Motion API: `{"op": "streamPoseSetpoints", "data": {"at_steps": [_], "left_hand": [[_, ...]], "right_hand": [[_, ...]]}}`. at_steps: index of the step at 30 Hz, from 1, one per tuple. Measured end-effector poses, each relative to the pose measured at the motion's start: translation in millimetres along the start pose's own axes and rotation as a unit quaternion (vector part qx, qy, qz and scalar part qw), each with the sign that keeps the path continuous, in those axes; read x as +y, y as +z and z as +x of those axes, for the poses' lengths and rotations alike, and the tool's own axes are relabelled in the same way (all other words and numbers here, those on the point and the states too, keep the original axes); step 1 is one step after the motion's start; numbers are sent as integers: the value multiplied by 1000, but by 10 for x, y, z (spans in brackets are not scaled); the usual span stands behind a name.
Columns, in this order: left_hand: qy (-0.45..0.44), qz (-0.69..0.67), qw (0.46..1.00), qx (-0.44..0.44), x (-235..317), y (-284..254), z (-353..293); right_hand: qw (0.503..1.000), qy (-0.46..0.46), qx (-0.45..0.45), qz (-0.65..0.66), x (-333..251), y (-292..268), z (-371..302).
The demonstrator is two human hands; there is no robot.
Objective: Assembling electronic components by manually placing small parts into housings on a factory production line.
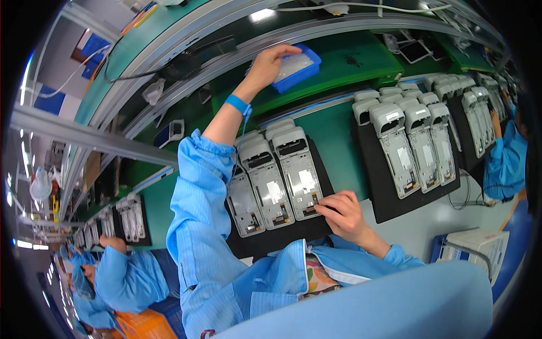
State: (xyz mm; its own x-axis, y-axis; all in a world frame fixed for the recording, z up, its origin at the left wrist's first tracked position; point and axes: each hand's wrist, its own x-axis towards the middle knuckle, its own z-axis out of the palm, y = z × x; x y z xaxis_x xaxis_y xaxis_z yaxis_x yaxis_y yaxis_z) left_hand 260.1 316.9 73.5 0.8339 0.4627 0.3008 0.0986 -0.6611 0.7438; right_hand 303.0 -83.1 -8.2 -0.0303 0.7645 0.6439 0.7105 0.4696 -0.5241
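My left hand (270,65) reaches over a blue bin (301,79) of small whitish pieces, its visible fingers stretched out along the rim; no held piece shows. A blue wrist strap (237,104) with a cord circles that wrist. At the lower end of a grey device housing (299,175), my right hand (345,217) rests its fingertips by a small dark part, fingers apart and slightly bent. Two more housings, a middle one (271,195) and a left one (244,206), lie beside it on a black mat (254,244), with others stacked behind.
More grey housings (418,147) are laid on another black mat (389,212) to the right. Metal rails (197,76) and a green shelf (344,73) cross above the bench. Co-workers in blue sit at left (130,277) and right (502,169). A white crate (474,248) stands lower right.
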Motion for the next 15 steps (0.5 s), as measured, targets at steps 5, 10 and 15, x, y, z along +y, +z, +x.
{"op": "streamPoseSetpoints", "data": {"at_steps": [5,10,15], "left_hand": [[-30,-16,995,93,289,-239,-402],[-120,-392,895,177,855,-783,-1380],[-153,-409,815,380,1221,-1041,-3108]], "right_hand": [[994,-8,-1,108,79,91,-44],[991,46,23,123,199,131,-271],[992,-18,14,121,179,71,-498]]}}
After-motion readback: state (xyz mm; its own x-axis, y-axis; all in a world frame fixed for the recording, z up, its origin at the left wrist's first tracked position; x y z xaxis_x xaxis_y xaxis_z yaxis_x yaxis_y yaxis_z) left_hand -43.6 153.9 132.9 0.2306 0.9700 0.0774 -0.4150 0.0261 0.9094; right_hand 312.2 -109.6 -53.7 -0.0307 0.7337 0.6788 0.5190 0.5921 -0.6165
